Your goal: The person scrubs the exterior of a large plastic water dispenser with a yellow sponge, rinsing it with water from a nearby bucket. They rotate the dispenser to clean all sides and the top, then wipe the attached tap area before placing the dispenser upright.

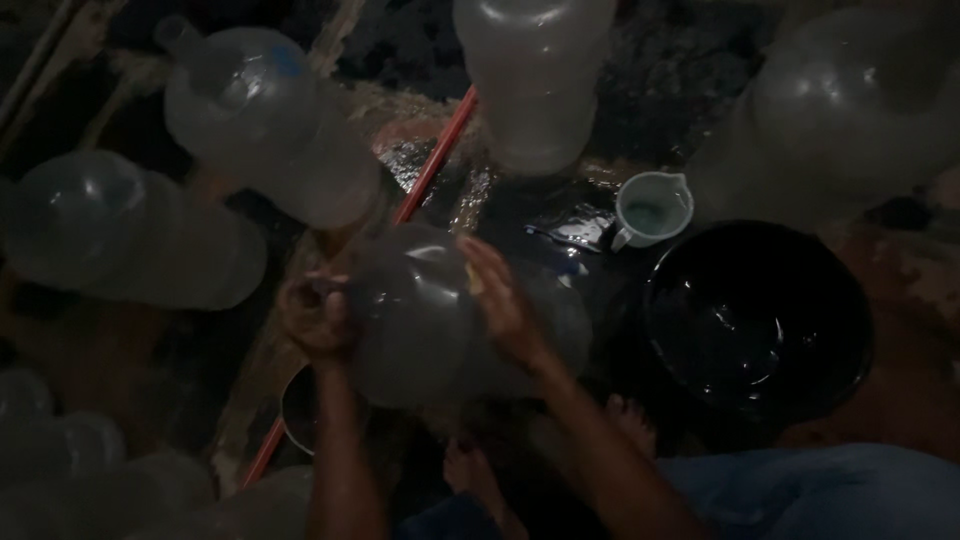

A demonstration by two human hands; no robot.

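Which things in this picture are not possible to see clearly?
- Left hand: head view, blurred and dark, grip on the large clear water jug unclear.
- Black basin: contents lost in darkness.
- Top jug: cut off by the upper edge.
- Bare feet: dim, partly behind the right forearm.

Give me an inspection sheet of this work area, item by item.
Surface: wet, dark ground, glistening in dim light.
Job's things: large clear water jug on its side, held between both hands; left hand at its neck end, right hand flat on its body.
Clutter: more clear jugs all round; black basin with water; small pale pitcher; metal bowl under the left arm.
Grippers: bare hands; bare feet below.
Cables: red rod or hose, cannot tell which.
Surroundings: too dark to tell.
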